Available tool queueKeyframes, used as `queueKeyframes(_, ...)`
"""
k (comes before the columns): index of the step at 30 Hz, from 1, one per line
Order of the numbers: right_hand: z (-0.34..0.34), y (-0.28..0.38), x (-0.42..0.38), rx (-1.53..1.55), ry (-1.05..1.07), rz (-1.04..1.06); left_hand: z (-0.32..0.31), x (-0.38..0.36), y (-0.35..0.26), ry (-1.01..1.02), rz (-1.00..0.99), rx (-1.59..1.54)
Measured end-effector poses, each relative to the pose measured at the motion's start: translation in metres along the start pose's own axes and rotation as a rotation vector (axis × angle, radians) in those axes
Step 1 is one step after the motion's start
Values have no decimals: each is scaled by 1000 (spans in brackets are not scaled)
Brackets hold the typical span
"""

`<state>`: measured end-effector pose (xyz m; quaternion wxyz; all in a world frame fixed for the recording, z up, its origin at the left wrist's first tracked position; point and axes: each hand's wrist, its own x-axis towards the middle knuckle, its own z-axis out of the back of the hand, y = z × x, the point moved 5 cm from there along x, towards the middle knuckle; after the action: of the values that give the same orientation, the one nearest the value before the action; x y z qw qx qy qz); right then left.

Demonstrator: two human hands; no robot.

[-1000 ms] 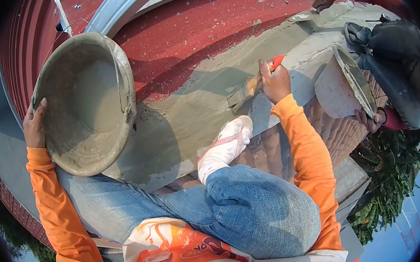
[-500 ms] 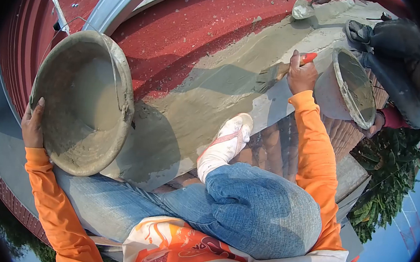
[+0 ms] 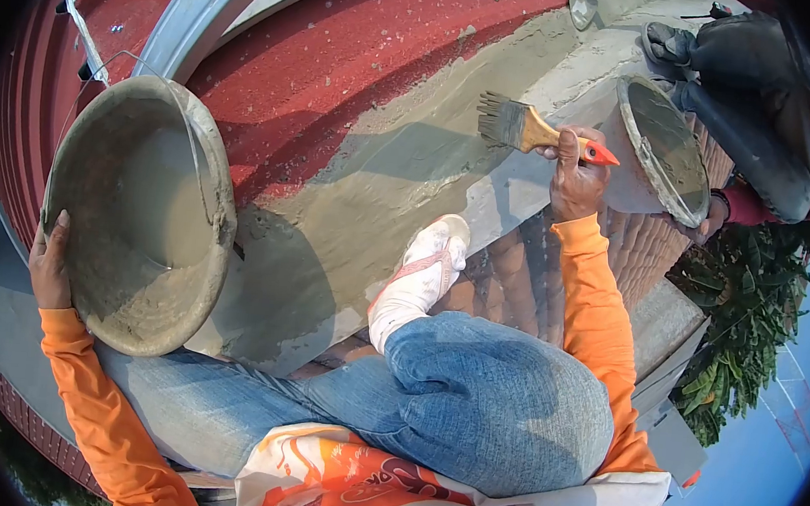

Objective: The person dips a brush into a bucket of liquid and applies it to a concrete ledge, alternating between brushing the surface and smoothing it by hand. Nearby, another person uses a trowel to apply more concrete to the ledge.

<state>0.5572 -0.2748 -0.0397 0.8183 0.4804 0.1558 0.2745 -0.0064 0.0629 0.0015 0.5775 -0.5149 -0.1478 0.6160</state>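
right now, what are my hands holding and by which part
Your right hand holds the brush by its handle; your left hand grips the bucket by its rim.

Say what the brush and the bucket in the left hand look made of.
Brush: tan handle, probably wood by its colour, glossy red end; bristle fibre unclear. Bucket: possibly rubber or plastic, judging by its thick rim; dull under greyish residue.
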Motion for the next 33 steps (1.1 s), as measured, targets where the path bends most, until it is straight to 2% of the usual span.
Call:
queueKeyframes(3, -27, -3, -25, 58, 403, -75, -1, -1, -2, -4, 20, 3)
queueKeyframes(4, -23, -2, -22, 54, 403, -77, -1, 0, -1, 0, 22, 1)
queueKeyframes(6, -19, 23, -12, -386, 479, 284, 1, 0, 3, 9, 39, -14)
queueKeyframes(8, -20, 39, -6, -459, 453, 336, 1, 1, 3, 10, 24, -14)
queueKeyframes(10, -16, 25, 1, -35, 295, -12, 1, 0, 3, 10, 16, -14)
queueKeyframes(11, -20, 19, 0, 18, 297, -75, 1, 0, 3, 11, 21, -7)
queueKeyframes(12, -20, 13, 0, 18, 298, -75, 2, 0, 3, 11, 26, 1)
queueKeyframes(14, -21, -9, -1, -220, 411, -161, 3, 1, 3, 7, 19, 13)
queueKeyframes(15, -16, -13, 6, -263, 311, -123, 4, 1, 3, 2, 12, 21)
queueKeyframes(16, -15, -16, 10, -263, 314, -120, 2, 0, 2, -1, 13, 20)
queueKeyframes(18, -2, 0, 18, -280, 47, -158, -4, -2, -2, 3, 37, -35)
queueKeyframes(19, -4, -1, 21, -194, 37, -200, -8, -2, -5, 10, 33, -38)
queueKeyframes(20, -6, -3, 22, -195, 32, -200, -10, -3, -7, -1, 41, -41)
queueKeyframes(22, -24, -30, 15, -191, 232, -443, -7, -3, -8, -13, 49, -37)
queueKeyframes(23, -31, -29, 20, -538, 181, -214, -4, -2, -7, -22, 35, 0)
queueKeyframes(24, -30, -33, 20, -536, 184, -215, -2, -2, -5, -31, 25, 36)
queueKeyframes(26, -18, -19, 26, -543, -15, -215, 0, -3, -1, -32, 19, 17)
queueKeyframes(27, -18, -8, 27, -522, -70, -128, -2, -2, -2, -20, 9, 2)
queueKeyframes(28, -19, -6, 26, -523, -74, -129, -3, -1, -2, -17, 6, 2)
queueKeyframes(30, -35, -7, 19, -439, 147, -177, -2, -2, -4, -33, 26, 30)
queueKeyframes(31, -46, -8, 13, -476, 231, -68, -1, -1, -4, -32, 21, 32)
queueKeyframes(32, -45, -7, 12, -473, 231, -71, 0, 0, -4, -40, 8, 54)
queueKeyframes(33, -44, 2, 15, -478, 165, 65, 1, -2, -4, -55, -5, 73)
